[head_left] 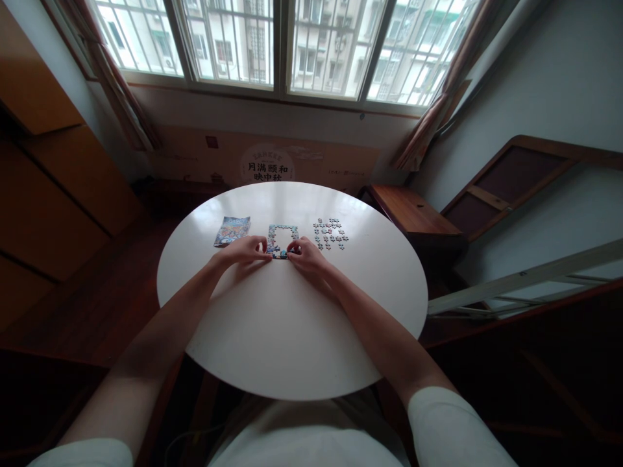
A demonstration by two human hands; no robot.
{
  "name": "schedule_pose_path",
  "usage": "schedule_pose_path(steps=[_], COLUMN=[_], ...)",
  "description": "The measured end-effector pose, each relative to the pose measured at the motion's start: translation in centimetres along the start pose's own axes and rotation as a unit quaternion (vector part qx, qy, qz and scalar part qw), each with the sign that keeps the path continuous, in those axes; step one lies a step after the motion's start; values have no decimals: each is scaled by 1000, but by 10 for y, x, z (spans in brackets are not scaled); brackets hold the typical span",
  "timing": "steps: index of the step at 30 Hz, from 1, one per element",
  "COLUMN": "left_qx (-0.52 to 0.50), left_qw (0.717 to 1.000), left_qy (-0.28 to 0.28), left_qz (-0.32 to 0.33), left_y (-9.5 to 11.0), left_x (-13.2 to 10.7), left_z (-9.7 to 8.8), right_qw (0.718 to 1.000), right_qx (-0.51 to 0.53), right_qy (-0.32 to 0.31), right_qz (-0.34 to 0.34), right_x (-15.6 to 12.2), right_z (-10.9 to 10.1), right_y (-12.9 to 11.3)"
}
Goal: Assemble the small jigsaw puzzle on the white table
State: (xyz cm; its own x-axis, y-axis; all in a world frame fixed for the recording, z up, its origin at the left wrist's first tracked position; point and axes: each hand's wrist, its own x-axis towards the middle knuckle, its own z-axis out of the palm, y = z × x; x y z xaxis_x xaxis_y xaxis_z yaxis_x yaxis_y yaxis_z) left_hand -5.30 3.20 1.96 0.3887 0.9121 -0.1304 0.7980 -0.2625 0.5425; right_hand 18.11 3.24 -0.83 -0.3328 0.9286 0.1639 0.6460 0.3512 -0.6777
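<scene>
A partly joined jigsaw puzzle (283, 227) lies flat on the white round table (282, 324), its pieces forming a rectangular border around a bare white middle. My left hand (247, 248) is closed with bent fingers at the near left corner, fingertips on the border's edge. At the near right corner, my right hand (307, 253) has thumb and fingers pinched on a small dark puzzle piece (294, 250) at the border. The fingers partly cover both near corners. Several loose puzzle pieces (329, 231), spaced out in rows, lie to the right of my right hand.
A colourful printed packet or sheet (233, 230) lies left of the puzzle, beyond my left wrist. A brown wooden stool or bench (413, 209) stands beyond the table's right side. Barred windows (282, 45) and a printed banner (267, 155) are at the back.
</scene>
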Motion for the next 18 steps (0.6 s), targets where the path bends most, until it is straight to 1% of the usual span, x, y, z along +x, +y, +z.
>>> schedule_pose_path(steps=[7, 12, 15, 18], left_qx=[-6, 2, -1, -2], left_qw=[1000, 1000, 1000, 1000], left_qy=[-4, -5, -6, -6], left_qz=[-4, -4, -7, -10], left_y=[0, 1, 2, 2], left_x=[0, -1, -1, -2], left_z=[0, 0, -1, -1], right_qw=[1000, 998, 993, 982], right_qx=[18, 45, 89, 159], right_qy=[12, 21, 41, 71], right_qz=[-10, -32, -58, -73], right_x=[-1, -1, 1, 3], right_z=[0, 2, 5, 7], right_y=[0, 3, 8, 13])
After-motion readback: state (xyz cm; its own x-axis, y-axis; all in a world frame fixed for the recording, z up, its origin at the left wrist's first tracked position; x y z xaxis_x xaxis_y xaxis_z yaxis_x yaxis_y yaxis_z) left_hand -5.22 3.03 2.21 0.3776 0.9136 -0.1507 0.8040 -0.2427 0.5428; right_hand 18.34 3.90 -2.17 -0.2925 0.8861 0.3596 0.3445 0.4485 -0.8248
